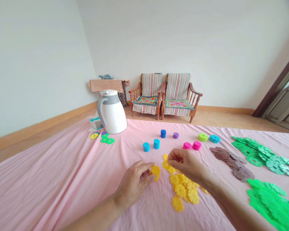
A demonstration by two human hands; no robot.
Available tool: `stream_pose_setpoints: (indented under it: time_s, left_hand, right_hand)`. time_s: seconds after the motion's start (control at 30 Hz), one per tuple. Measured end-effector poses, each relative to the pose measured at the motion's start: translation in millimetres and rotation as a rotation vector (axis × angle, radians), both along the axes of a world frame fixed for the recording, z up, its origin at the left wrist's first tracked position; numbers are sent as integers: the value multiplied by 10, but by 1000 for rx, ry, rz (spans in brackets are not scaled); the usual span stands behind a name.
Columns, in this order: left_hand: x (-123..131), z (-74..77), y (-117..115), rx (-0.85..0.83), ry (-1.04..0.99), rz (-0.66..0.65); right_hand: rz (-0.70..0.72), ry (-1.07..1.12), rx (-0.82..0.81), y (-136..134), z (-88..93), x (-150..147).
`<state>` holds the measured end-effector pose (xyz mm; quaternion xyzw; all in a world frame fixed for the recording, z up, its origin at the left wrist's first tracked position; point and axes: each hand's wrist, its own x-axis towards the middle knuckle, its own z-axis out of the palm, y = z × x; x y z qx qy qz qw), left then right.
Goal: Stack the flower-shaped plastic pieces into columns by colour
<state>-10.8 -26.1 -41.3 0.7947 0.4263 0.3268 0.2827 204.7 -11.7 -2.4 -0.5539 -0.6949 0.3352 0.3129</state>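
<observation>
My left hand (pixel 134 183) grips a short stack of yellow plastic snowflake discs (pixel 155 172) between thumb and fingertips, just above the pink sheet. To its right, my right hand (pixel 186 163) is pinched closed over a loose pile of yellow discs (pixel 183 189). A sliver of yellow shows between its fingers, most likely a single disc, though the fingers hide most of it. Several of the loose discs lie close beneath that hand, and others overlap across the sheet.
A pink sheet (pixel 62 179) covers the surface. Short stacks of blue, purple, pink, lime and cyan discs (pixel 163 133) stand beyond my hands. Brown and green discs (pixel 272 202) lie to the right. A white jug (pixel 112 112) stands at the far left, with wooden armchairs (pixel 165 96) beyond.
</observation>
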Motion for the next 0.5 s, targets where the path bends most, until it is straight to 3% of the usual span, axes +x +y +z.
stream_pose_setpoints:
  time_s: [0.17, 0.5]
  left_hand:
    - [8, 26, -5, -9, -1, -14]
    - [15, 33, -6, 10, 6, 0]
  right_hand:
    - [-13, 284, -155, -59, -76, -253]
    - [-26, 324, -188, -88, -116, -322]
